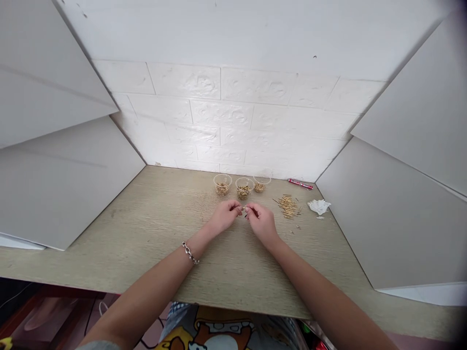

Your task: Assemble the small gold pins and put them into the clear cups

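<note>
Over the middle of the table, just in front of the clear cups, my left hand (226,215) and my right hand (260,221) meet at the fingertips. Both are pinched. Between them shows a tiny light piece, too small to name, and a short dark tip sticks out below my right fingertips. Three clear cups hold small gold-coloured parts: a left cup (222,185), a middle cup (243,189) and a right cup (260,184). To the right of my right hand lies a pile of thin gold pins (287,206).
A red tube-like packet (300,183) lies near the back wall, with crumpled white tissue (318,207) at the right. Tiny bits are scattered left of the cups. Grey panels (65,180) (404,218) flank the wooden table (146,228).
</note>
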Available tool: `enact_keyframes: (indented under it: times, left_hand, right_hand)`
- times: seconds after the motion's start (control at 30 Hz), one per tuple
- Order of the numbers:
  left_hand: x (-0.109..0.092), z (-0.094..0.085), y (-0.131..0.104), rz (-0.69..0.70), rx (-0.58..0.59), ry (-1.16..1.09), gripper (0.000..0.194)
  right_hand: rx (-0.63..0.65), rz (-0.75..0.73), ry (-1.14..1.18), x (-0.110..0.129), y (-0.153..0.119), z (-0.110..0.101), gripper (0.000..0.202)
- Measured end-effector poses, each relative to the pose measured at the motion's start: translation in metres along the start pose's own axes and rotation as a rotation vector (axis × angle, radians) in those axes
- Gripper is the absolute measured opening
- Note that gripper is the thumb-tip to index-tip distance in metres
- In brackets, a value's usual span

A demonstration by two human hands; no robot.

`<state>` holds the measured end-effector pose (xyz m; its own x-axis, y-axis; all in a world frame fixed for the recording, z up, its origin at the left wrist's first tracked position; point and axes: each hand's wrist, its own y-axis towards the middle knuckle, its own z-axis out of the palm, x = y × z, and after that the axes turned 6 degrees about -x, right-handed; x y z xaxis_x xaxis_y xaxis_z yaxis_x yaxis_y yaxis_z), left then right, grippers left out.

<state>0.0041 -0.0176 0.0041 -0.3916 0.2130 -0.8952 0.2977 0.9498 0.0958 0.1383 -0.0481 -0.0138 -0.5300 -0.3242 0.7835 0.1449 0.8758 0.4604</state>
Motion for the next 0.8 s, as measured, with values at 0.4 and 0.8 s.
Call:
enact_keyframes:
  times: [0.4,0.8]
  left_hand:
    - [-0.003,0.005,-0.010,0.179,-0.171,0.297,0.020]
    - [-0.003,0.008,-0.013,0.332,-0.207,0.526,0.021]
  right_hand:
    - [-0.039,0.037,-0.013,0.005,-0.002,0.002,0.020]
    - [0.016,0.167,0.083,-0.001,-0.002,0.006,0.019]
